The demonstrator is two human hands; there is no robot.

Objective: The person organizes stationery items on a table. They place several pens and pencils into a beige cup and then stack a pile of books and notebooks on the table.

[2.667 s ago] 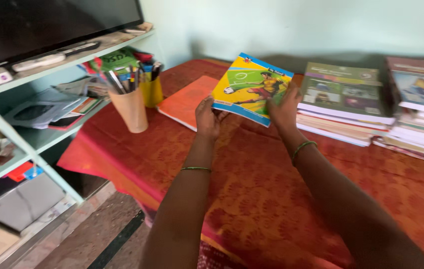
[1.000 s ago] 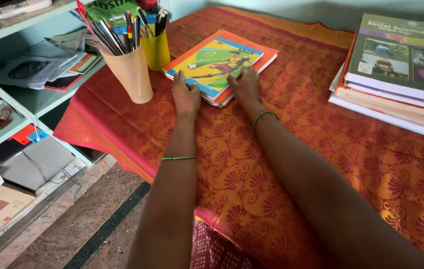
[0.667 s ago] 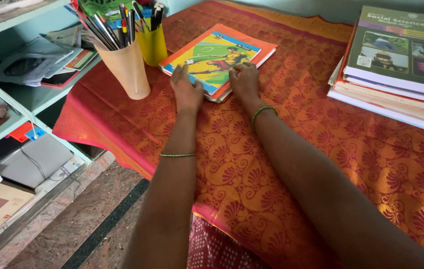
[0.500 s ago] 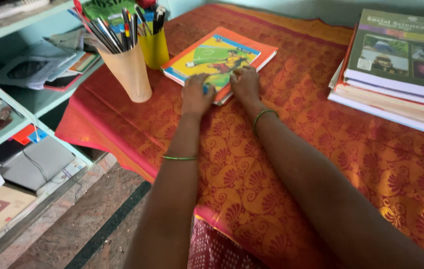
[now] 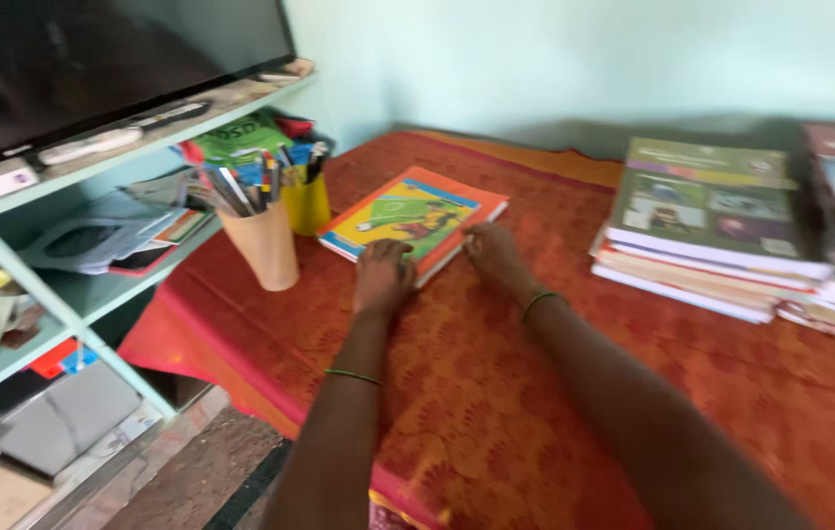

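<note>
Colourful book point(image 5: 407, 218) lies flat on an orange one on the table point(image 5: 496, 393), centre frame. Left hand point(image 5: 383, 278) curled loosely at its near edge, right hand point(image 5: 492, 252) fingertips touching its corner. Neither grips. Placing looks done.

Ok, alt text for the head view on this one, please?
Both hands rest at the near edge of a colourful book lying on a red patterned cloth, left hand and right hand side by side. A beige cup of pens stands to the left, book stacks to the right.
</note>
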